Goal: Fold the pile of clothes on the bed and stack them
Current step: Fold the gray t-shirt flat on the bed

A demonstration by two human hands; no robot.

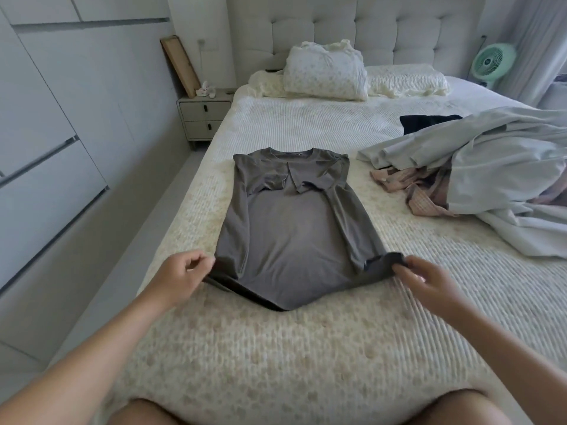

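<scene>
Spread across the quilted bed (306, 348), the grey shirt (288, 228) is lying flat with both sleeves folded inward, hem nearest me. I am pinching the hem's left corner with my left hand (181, 276) and its right corner with my right hand (429, 282). The unfolded pile (478, 176) is waiting to the right, apart from the shirt. Risk: lifting the hem unevenly is likely to slide the tucked sleeves out and skew the fold. No readable writing; the collar label is too small.
</scene>
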